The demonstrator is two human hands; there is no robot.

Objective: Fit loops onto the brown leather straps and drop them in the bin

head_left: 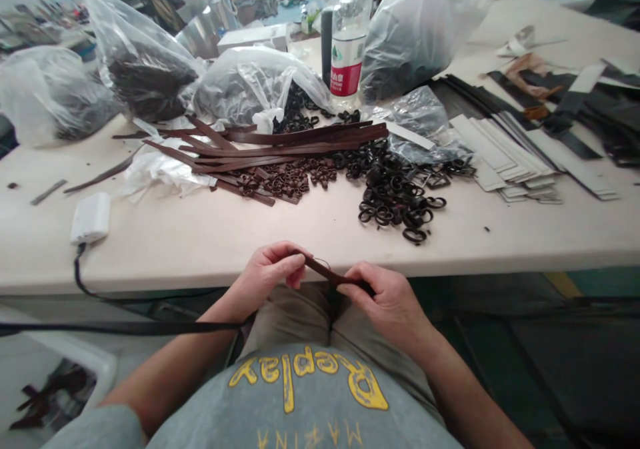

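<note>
Left hand (277,264) and right hand (384,294) pinch a brown strap (321,270) near the table (250,232), apparently working it; the next move likely needs steady grips.

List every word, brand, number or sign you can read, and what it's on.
"Replay": large yellow letters, upside down in view, on the grey shirt.
"MARINA", probably: thinner letters below it, faint.
Bottle label: white characters on its red band, too blurred to read surely; smaller print unreadable.
</note>
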